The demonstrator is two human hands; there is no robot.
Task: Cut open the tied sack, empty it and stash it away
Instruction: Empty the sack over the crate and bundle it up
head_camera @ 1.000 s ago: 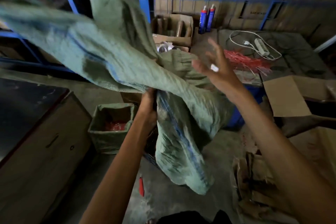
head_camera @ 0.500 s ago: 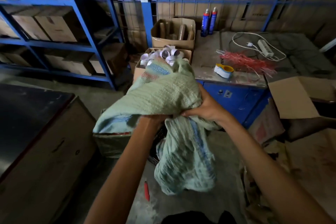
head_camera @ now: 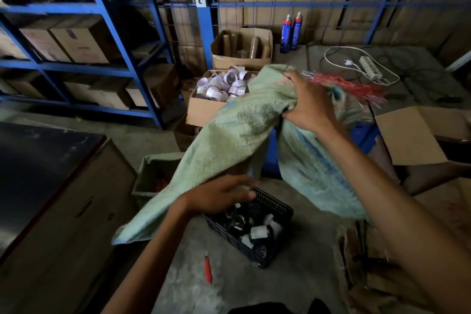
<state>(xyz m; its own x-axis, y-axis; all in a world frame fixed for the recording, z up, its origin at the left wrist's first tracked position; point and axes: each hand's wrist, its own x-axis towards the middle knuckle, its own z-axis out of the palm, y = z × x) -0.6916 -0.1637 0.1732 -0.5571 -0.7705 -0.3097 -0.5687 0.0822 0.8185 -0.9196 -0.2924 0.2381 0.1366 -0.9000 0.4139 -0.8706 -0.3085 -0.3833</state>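
Sack (head_camera: pixel 237 132), pale green woven, hangs limp and empty in mid-air over the floor, draped from the right hand (head_camera: pixel 309 106) down to its lower left corner. Right hand is closed on a bunched fold near the top of the cloth, up by the bench edge. Left hand (head_camera: pixel 221 196) sits just under the lower drape with fingers spread and loose; motion blur means I cannot tell whether it touches the cloth, but it clamps nothing. Black plastic crate (head_camera: pixel 277 208) stands directly below, with rolls and dark items in it, presumably the contents. Red utility knife (head_camera: pixel 208 269) lies on the concrete near the crate. Judgement: cutting and emptying look finished; step in hand is gathering the sack for stowing. To do it well: take the free lower edge with the left hand, bring it up to the right to halve the cloth, and repeat until compact. Keep the trailing corner clear of the crate rim so it does not snag. Stash place not identifiable from this view.
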